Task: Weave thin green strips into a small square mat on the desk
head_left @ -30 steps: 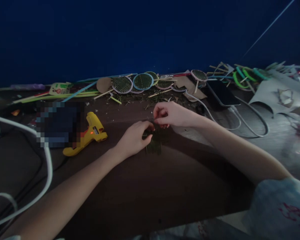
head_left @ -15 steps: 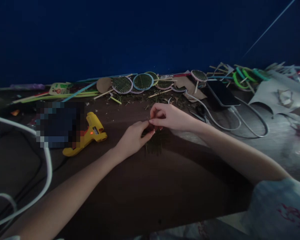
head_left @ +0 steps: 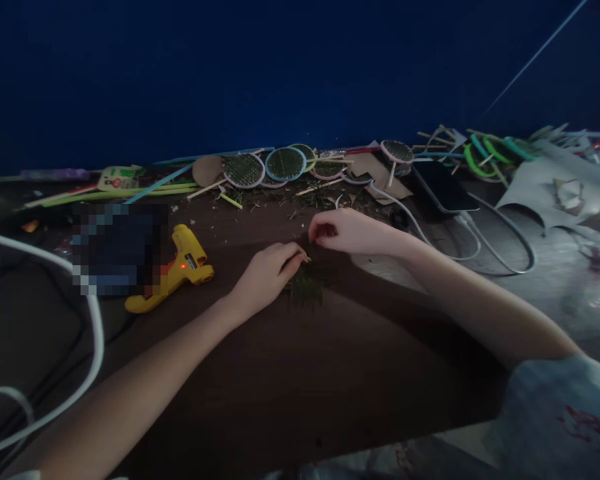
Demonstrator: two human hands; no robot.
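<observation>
My left hand (head_left: 267, 273) is low over the dark table, thumb and fingertips pinched on a small pale-tipped thing too tiny to name. Just below those fingertips is a dark green, needle-like tuft (head_left: 307, 288); whether it is held or lies on the table I cannot tell. My right hand (head_left: 347, 230) is a little to the right and higher, its fingers curled in with thumb and forefinger together. Anything between them is too small to see. A narrow gap parts the two hands.
A yellow glue gun (head_left: 185, 263) with a lit orange lamp lies left, beside a blurred-out dark patch. Small round racket-like pieces (head_left: 286, 164) line the back by the blue wall. A phone (head_left: 445, 187) with a white cable lies right, near cut grey sheet (head_left: 540, 180).
My right hand has drawn away to the right from my left fingertips, where both had been touching. The left hand has barely moved, and its small pale-tipped thing now shows.
</observation>
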